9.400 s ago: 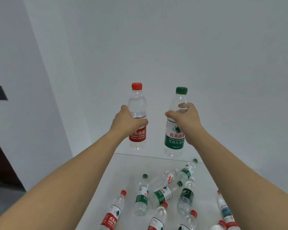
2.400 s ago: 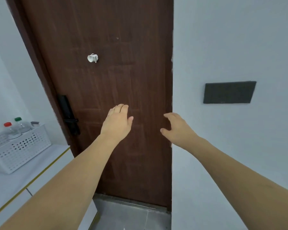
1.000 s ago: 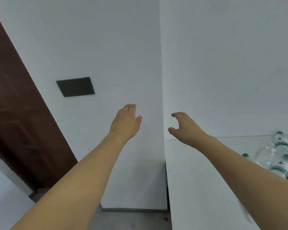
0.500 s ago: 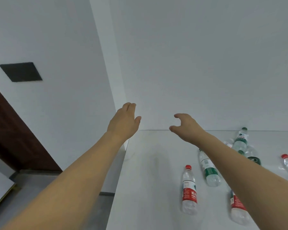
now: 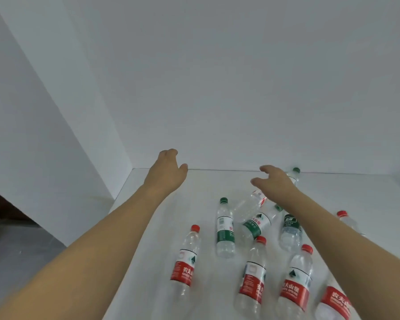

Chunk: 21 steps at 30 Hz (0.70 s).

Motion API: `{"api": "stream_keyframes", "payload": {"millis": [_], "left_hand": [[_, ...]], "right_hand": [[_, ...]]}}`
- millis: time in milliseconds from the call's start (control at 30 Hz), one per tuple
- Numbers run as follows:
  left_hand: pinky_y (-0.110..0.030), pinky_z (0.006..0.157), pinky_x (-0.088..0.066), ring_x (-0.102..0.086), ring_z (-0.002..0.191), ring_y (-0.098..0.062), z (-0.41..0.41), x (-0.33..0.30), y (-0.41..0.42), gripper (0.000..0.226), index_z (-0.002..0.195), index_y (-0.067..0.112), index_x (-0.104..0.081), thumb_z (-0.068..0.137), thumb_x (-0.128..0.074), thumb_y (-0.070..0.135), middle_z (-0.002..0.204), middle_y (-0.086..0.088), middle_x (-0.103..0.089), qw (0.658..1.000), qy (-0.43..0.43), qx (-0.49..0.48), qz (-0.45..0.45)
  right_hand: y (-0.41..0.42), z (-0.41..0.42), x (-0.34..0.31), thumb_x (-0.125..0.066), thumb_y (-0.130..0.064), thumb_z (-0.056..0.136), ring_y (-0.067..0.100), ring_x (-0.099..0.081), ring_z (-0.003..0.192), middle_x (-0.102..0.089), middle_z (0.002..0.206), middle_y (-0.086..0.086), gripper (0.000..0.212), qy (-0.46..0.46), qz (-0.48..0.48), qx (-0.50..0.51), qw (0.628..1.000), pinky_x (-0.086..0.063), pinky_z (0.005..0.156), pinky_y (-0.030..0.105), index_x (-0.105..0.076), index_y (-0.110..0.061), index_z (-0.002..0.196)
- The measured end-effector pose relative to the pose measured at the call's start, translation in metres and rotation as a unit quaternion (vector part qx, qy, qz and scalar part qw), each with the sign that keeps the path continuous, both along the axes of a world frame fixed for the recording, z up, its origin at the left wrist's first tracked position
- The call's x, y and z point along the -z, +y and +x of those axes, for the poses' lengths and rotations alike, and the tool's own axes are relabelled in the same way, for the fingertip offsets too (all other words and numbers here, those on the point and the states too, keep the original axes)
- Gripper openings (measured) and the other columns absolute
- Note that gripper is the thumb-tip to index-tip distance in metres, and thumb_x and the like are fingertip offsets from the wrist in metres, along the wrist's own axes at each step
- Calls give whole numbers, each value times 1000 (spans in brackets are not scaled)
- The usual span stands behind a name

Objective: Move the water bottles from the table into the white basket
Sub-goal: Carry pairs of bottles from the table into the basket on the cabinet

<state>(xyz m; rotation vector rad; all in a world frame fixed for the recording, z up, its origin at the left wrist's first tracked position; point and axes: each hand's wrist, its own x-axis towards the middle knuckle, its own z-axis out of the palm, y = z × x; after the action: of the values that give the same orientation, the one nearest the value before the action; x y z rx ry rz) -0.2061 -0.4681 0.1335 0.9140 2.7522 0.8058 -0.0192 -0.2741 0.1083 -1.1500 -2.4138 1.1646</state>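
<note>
White walls close the far side of the surface (image 5: 148,227), where the water bottles (image 5: 225,229) lie scattered on their sides. The left hand (image 5: 168,174) and right hand (image 5: 274,183) hover above them, fingers loosely spread, holding nothing. Round bottles may roll away when touched. The basket is not visible.

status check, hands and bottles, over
Left hand and right hand open, empty, above table. Bottles lying loose. Basket out of view. Nothing blocking.
</note>
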Motion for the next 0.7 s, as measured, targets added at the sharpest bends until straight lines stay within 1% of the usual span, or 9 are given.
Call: {"api": "stream_keyframes", "payload": {"millis": [133, 233, 300, 367, 433, 500, 567, 667, 700], "left_hand": [[-33, 95, -39, -50, 128, -30, 30, 27, 62, 56, 149, 10, -36, 99, -50, 33, 153, -10, -36, 999, -37, -15, -22], [-34, 98, -39, -47, 130, -29, 45, 58, 98, 57, 149, 11, -35, 99, -50, 35, 151, -11, -38, 995, -78, -16, -58], [-32, 94, -38, -47, 129, -28, 49, 84, 117, 58, 149, 10, -35, 99, -49, 33, 150, -11, -39, 990, -111, -18, -86], [-31, 91, -39, -49, 127, -29, 48, 113, 134, 57, 148, 8, -35, 98, -50, 31, 148, -13, -41, 982, -145, -28, -118], [-32, 89, -41, -51, 124, -30, 46, 142, 150, 56, 144, 6, -37, 97, -50, 33, 143, -14, -45, 970, -187, -46, -147], [-33, 86, -43, -54, 118, -29, 41, 170, 165, 54, 140, 5, -39, 97, -50, 37, 135, -15, -50, 959, -216, -62, -175], [-36, 87, -48, -57, 109, -29, 34, 195, 176, 51, 134, 5, -40, 96, -50, 38, 127, -14, -54, 948, -230, -79, -204], [-41, 87, -54, -63, 98, -28, 27, 228, 183, 49, 128, 7, -41, 90, -55, 36, 113, -12, -60, 931, -253, -82, -248], [-41, 85, -56, -65, 93, -27, 27, 236, 184, 51, 126, 9, -41, 87, -58, 37, 108, -11, -62, 926, -258, -75, -265]], "right_hand": [[48, 19, 39, -60, -26, 87, 23, -53, 98, -47, 139, 9, 58, -18, -92, 29, 995, -45, 74, 33, -43, -13, 141], [85, 24, 62, -59, -23, 86, 27, -59, 93, -53, 129, 13, 57, -32, -167, 64, 983, -50, 80, 38, -44, -12, 139], [109, 23, 76, -59, -24, 85, 29, -61, 95, -57, 118, 14, 53, -46, -200, 93, 974, -50, 85, 40, -48, -13, 136], [131, 17, 93, -58, -25, 84, 23, -58, 81, -58, 103, 10, 50, -52, -214, 123, 968, -48, 79, 38, -52, -14, 133], [149, 7, 112, -59, -25, 84, 18, -52, 73, -57, 99, 8, 47, -49, -232, 143, 961, -44, 74, 36, -53, -13, 129], [164, -8, 132, -59, -23, 84, 19, -49, 73, -55, 102, 11, 37, -40, -257, 157, 953, -42, 67, 33, -55, -11, 119], [175, -26, 152, -59, -19, 83, 20, -46, 71, -52, 96, 13, 28, -36, -286, 178, 941, -43, 60, 31, -55, -8, 108], [178, -55, 175, -59, -17, 85, 19, -52, 68, -56, 82, 11, 15, -53, -365, 219, 903, -57, 74, 34, -51, -6, 92], [176, -64, 183, -57, -16, 86, 19, -54, 67, -58, 83, 11, 12, -57, -398, 220, 889, -59, 69, 32, -50, -9, 92]]}}
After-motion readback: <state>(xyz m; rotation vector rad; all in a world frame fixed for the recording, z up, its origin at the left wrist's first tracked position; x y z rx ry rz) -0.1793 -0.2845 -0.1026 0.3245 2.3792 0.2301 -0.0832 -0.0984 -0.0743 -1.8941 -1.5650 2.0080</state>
